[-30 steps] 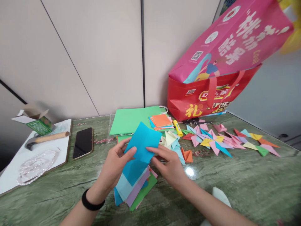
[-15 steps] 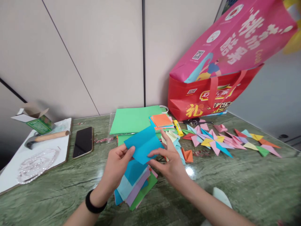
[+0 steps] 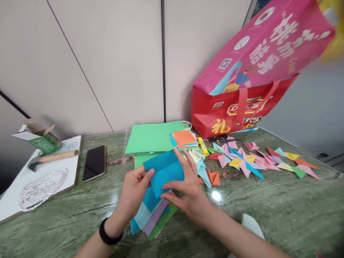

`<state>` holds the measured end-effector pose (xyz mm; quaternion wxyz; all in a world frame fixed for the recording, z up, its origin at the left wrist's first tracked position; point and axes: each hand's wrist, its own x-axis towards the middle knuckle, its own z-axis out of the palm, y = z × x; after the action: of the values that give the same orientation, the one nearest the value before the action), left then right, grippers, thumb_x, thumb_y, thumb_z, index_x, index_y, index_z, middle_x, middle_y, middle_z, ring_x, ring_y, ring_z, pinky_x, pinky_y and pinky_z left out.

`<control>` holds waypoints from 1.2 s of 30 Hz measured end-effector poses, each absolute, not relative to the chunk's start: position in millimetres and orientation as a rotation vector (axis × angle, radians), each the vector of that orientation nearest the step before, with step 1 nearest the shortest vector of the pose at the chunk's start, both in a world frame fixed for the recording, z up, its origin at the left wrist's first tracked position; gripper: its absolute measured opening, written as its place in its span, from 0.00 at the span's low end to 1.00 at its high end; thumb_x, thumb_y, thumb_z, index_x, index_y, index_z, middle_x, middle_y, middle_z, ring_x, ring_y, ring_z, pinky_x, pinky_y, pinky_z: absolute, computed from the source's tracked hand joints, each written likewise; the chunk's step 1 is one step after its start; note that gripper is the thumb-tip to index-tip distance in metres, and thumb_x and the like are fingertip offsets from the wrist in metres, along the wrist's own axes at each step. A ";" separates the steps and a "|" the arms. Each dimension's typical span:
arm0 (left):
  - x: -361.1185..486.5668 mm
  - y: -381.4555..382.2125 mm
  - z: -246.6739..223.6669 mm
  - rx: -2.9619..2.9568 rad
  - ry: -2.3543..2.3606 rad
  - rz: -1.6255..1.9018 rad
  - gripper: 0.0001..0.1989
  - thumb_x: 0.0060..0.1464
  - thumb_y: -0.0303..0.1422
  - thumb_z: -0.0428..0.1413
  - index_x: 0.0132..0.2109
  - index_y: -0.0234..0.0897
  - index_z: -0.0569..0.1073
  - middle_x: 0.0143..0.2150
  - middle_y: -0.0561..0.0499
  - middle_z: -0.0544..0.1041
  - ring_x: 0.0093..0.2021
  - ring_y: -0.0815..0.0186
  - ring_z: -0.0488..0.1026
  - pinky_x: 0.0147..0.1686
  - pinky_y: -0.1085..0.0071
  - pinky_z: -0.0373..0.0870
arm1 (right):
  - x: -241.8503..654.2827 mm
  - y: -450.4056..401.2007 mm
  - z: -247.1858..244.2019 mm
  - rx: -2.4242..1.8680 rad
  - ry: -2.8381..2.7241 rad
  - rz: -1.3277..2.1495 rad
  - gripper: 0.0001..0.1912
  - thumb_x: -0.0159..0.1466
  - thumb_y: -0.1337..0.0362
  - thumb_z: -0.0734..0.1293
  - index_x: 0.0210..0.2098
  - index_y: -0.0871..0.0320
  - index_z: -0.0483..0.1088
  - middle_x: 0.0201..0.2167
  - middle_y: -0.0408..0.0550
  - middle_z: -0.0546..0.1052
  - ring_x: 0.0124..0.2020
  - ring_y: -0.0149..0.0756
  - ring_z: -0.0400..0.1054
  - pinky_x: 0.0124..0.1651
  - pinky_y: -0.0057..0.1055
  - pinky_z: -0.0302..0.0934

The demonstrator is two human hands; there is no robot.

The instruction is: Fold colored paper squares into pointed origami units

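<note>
A creased blue paper square (image 3: 168, 173) is held up over a fanned pile of coloured sheets (image 3: 157, 220). My left hand (image 3: 135, 190) pinches its left edge between thumb and fingers. Around its right side and lower corner are the fingers of my right hand (image 3: 188, 190), one fingertip at the top right corner. Behind the blue square lies a large green stack (image 3: 154, 138) with small squares, orange on top (image 3: 184, 138). Folded paper pieces (image 3: 247, 161) in many colours spread to the right, near a yellow glue stick (image 3: 203, 146).
A phone (image 3: 94, 162) lies left of the papers. Farther left, a white board (image 3: 12, 193) carries a hammer (image 3: 56, 157), a beaded strand (image 3: 40, 190) and an open box (image 3: 45, 141). Red (image 3: 204, 114) and pink (image 3: 215, 71) bags stand at the back right, with scissors (image 3: 221, 138) before them.
My right hand has shifted left and slightly down along the blue paper, whose lower corner now hangs lower and more to the left. My left hand keeps its pinch.
</note>
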<state>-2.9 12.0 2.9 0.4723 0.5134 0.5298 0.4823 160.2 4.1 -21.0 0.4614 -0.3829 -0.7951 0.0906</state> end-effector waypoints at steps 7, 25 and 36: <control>-1.4 12.0 3.6 1.136 1.279 1.189 0.11 0.45 0.37 0.58 0.24 0.34 0.69 0.16 0.59 0.64 0.19 0.74 0.58 0.19 0.78 0.57 | 161.5 0.7 -15.5 -0.978 -2.110 0.096 0.08 0.54 0.60 0.70 0.33 0.52 0.73 0.66 0.41 0.34 0.64 0.59 0.30 0.57 0.64 0.29; 0.1 9.3 8.4 1.096 0.991 1.110 0.08 0.47 0.30 0.60 0.38 0.36 0.74 0.32 0.52 0.78 0.35 0.65 0.75 0.38 0.70 0.72 | 160.8 10.2 -17.0 -1.255 -1.446 0.837 0.04 0.53 0.64 0.69 0.23 0.57 0.73 0.24 0.44 0.74 0.28 0.35 0.67 0.31 0.29 0.61; 1.4 8.6 8.9 1.067 1.011 1.053 0.09 0.48 0.30 0.59 0.39 0.33 0.75 0.36 0.47 0.80 0.34 0.63 0.76 0.40 0.65 0.74 | 160.1 8.6 -20.9 -1.236 -1.332 0.906 0.13 0.49 0.62 0.72 0.31 0.56 0.65 0.28 0.42 0.71 0.31 0.37 0.67 0.31 0.30 0.61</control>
<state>1.4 8.6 8.9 0.6182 0.4639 0.4395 0.4576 160.1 8.6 -20.9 0.5274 -0.5173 -0.5572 0.3792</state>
